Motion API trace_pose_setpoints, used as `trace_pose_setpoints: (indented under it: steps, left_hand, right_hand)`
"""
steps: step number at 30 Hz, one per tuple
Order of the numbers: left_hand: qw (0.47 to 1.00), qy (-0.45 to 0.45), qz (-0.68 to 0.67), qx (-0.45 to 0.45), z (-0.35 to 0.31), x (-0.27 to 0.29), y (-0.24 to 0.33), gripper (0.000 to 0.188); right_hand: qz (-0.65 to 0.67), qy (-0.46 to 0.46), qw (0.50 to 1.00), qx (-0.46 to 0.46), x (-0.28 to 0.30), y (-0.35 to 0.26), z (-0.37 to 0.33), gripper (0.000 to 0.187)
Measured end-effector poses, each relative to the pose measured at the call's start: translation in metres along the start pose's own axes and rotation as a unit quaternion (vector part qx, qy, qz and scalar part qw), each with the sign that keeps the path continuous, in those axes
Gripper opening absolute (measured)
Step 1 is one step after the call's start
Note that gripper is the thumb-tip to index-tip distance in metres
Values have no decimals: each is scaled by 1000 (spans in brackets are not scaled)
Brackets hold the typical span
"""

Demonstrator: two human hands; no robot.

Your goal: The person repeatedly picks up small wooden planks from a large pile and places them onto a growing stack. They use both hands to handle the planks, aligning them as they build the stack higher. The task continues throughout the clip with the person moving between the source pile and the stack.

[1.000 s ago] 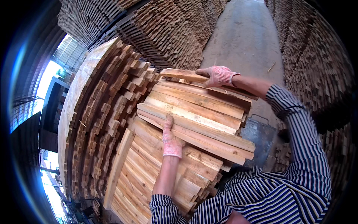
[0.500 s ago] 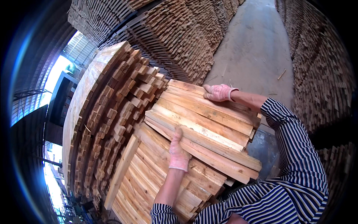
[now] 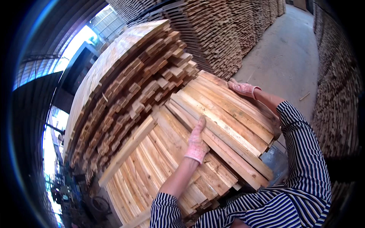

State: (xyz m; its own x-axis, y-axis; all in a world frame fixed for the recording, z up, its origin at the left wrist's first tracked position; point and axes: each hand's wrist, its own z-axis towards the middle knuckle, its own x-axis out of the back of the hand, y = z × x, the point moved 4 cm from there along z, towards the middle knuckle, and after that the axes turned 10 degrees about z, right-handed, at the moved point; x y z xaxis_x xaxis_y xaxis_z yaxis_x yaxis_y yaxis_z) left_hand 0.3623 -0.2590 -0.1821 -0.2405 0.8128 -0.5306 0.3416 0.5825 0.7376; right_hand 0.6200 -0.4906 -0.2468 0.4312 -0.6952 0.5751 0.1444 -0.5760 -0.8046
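My left hand (image 3: 197, 143), in a pinkish work glove, presses its thumb against the near side of a row of pale wooden boards (image 3: 228, 114). Its other fingers are mostly hidden at the edge of that row. At the row's far right side my right hand (image 3: 243, 88), gloved alike, grips the outermost board. Between the two hands the boards lie side by side, pressed close. They rest on a stack, beside a lower layer of similar boards (image 3: 142, 161). A single wooden strip (image 3: 127, 151) lies crosswise at the left ends of that layer.
A tall, curved-looking stack of boards (image 3: 131, 100) with uneven ends stands close on the left. More timber stacks (image 3: 216, 34) rise behind, and another (image 3: 336, 87) lines the right. A concrete aisle (image 3: 281, 57) runs between them. A wheel (image 3: 100, 204) shows at lower left.
My view has swung, so the stacks and boards sit farther right in the picture. Both hands keep their places at the two sides of the same row of boards.
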Motion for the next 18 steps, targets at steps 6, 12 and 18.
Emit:
trace_pose_setpoints:
  steps: [6, 12, 18]
  left_hand:
    - [997, -65, -32, 11, 7, 14, 0, 73]
    - [994, -91, 22, -56, -32, -29, 30, 60]
    - [962, -230, 140, -50, -77, -100, 35, 70]
  right_hand:
    - [-103, 66, 980, 158, -45, -136, -90, 79]
    - [54, -219, 972, -59, -61, -216, -225, 74]
    - [400, -84, 911, 53, -69, -186, -300, 61]
